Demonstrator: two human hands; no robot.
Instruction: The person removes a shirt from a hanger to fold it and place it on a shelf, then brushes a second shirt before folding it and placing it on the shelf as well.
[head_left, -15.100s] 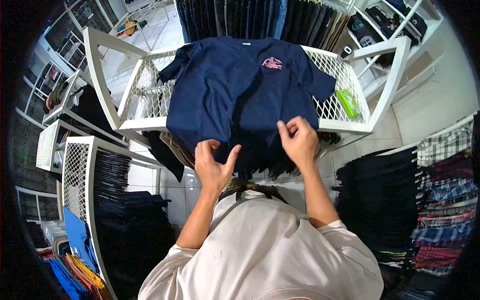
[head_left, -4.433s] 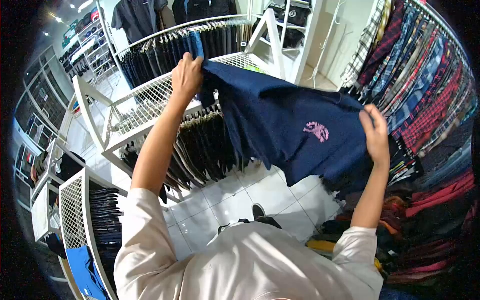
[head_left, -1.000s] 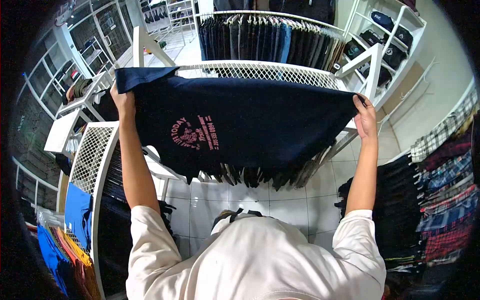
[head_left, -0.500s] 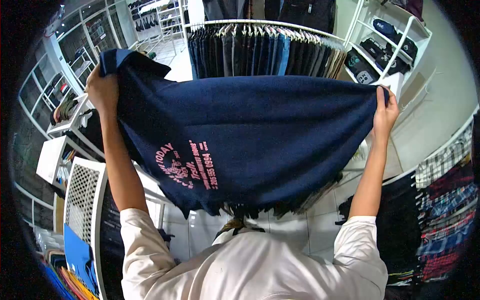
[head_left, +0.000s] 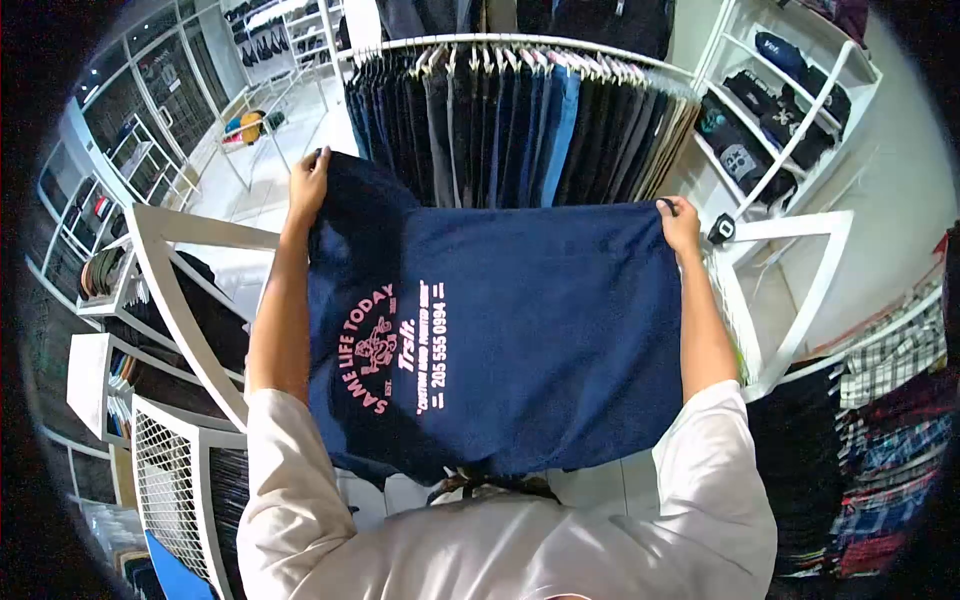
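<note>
A navy shirt [head_left: 540, 330] with pink print hangs spread between my two hands in the head view, its print turned sideways on the left part. My left hand [head_left: 308, 188] is closed on the cloth at the upper left corner. At the upper right corner my right hand [head_left: 680, 226] pinches the edge of the same shirt, fingers wrapped over it. The lower edge of the cloth hangs near my body, above the tiled floor.
Trousers [head_left: 500, 130] hang from a curved rail ahead. White frames [head_left: 185, 320] stand at the left and right. Shelves [head_left: 770, 130] with folded dark garments are at the upper right, and plaid shirts [head_left: 890, 400] hang at the right. A mesh panel [head_left: 165, 470] is at lower left.
Both hands have come closer together and a little lower. The shirt hangs squarer, and its print faces me more fully. The view has shifted, showing the white frames on both sides.
</note>
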